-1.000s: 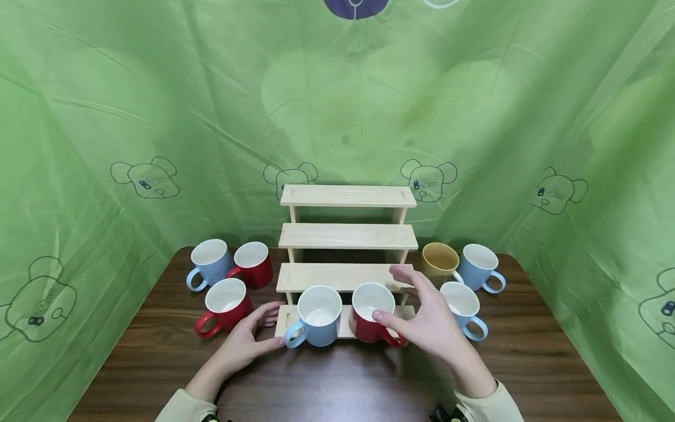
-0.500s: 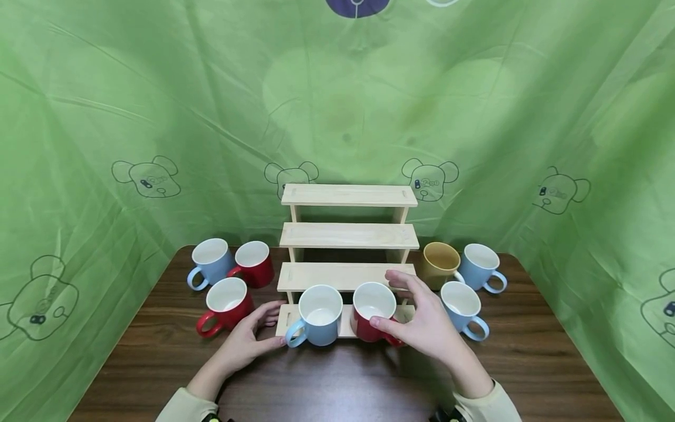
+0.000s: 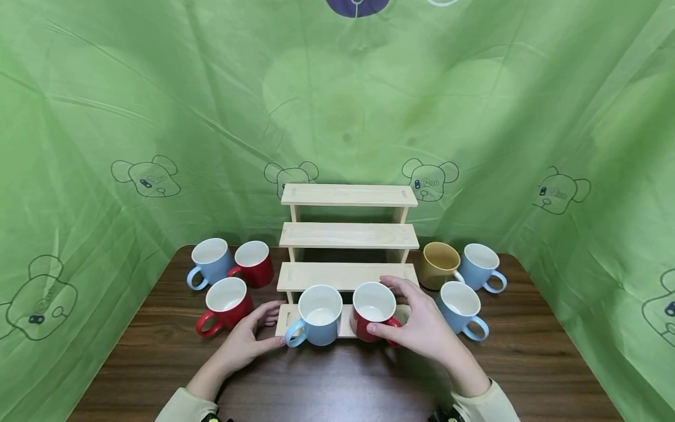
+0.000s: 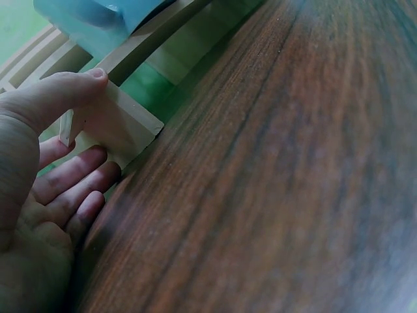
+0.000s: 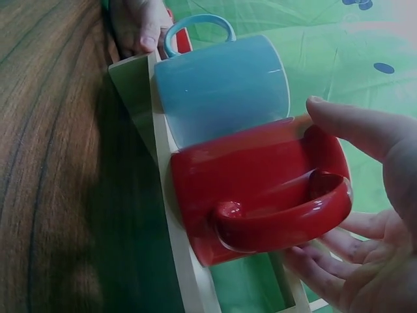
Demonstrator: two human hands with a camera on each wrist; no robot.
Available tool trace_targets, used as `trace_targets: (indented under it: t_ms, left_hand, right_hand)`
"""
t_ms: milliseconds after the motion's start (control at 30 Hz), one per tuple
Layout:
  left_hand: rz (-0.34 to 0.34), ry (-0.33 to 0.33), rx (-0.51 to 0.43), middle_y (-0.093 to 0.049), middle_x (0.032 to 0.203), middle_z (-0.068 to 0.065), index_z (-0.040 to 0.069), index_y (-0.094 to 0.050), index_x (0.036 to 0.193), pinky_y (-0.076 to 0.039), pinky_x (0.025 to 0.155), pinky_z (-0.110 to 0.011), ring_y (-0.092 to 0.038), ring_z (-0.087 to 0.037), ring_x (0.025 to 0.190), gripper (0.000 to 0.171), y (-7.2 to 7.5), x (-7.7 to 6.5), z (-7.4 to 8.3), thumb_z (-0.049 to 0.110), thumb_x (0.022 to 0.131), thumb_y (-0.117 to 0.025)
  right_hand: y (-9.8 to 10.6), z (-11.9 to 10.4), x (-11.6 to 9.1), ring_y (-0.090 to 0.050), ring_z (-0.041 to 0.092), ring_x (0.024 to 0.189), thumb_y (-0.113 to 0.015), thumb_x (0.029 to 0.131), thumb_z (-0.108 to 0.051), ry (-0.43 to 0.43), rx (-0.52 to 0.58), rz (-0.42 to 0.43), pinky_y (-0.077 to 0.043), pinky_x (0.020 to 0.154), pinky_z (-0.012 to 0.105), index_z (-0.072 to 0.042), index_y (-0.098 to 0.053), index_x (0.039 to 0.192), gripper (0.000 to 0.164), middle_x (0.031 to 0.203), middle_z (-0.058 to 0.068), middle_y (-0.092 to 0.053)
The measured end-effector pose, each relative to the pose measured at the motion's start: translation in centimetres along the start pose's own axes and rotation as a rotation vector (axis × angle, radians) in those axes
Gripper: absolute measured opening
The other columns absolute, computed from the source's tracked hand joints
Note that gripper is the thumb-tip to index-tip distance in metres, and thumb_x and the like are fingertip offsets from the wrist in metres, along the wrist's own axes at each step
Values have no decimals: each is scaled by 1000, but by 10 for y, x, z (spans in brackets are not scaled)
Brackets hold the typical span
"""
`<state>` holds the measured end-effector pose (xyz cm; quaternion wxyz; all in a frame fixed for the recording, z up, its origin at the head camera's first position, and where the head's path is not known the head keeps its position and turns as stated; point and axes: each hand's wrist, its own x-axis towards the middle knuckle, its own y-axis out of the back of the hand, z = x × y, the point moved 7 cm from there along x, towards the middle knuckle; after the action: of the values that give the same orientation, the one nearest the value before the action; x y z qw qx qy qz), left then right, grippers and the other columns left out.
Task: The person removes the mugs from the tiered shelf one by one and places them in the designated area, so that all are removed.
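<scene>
A pale wooden four-step shelf (image 3: 345, 274) stands in the middle of the table. On its lowest step are a light blue mug (image 3: 320, 316) and, to its right, a red mug (image 3: 365, 328), both upright with white insides. My right hand (image 3: 424, 319) holds the red mug from the right, thumb by its rim at the front and fingers around the back; the red handle (image 5: 287, 222) lies between them. At the step's left end my left hand (image 3: 248, 346) grips the shelf, its thumb (image 4: 85, 85) on the front corner and fingers along the side panel.
On the left of the table stand a blue mug (image 3: 213, 266) and two red mugs, one (image 3: 255, 272) behind the other (image 3: 234, 310). To the right are a yellow mug (image 3: 435, 275) and two blue mugs, far (image 3: 477, 275) and near (image 3: 456, 310). Green cloth (image 3: 337, 99) hangs behind.
My right hand has moved left and lower, its fingers closing in on the red mug. The mug's handle has turned slightly toward the back. My left hand stays at the shelf end.
</scene>
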<state>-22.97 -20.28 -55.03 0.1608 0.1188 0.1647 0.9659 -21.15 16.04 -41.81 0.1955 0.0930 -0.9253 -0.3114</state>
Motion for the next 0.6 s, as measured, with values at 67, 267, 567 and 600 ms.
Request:
trace_targets:
  t_ms: [67,267,567,600]
  left_hand:
    - [2,-2,0,-70,141,-7,12,-57,155,-52,110,-27,-67,-19,129,73,0,0,0,19,91,-92]
    - [5,-14,2,-71,141,-8,10,-56,154,-52,110,-26,-67,-17,128,73,1,-1,1,17,91,-92]
    - [-1,-20,0,-71,141,-7,10,-56,155,-52,110,-27,-67,-17,128,73,0,0,0,17,92,-91]
    - [-2,-20,-1,-71,140,-7,10,-56,155,-52,110,-27,-67,-17,128,73,0,0,0,17,92,-91]
  right_hand:
    - [-2,1,0,-75,18,110,-104,75,-39,-3,2,-5,-61,99,49,-9,-58,152,95,135,-3,-69]
    - [-8,5,1,-71,15,113,-105,73,-38,-23,-19,-2,-61,98,38,-13,-59,152,95,136,-4,-69]
    - [-13,8,1,-66,16,121,-106,70,-44,-45,-61,21,-58,101,46,-22,-59,151,97,135,-8,-69]
    - [-13,8,1,-66,15,121,-106,69,-43,-44,-59,22,-58,101,46,-22,-59,151,97,135,-8,-69]
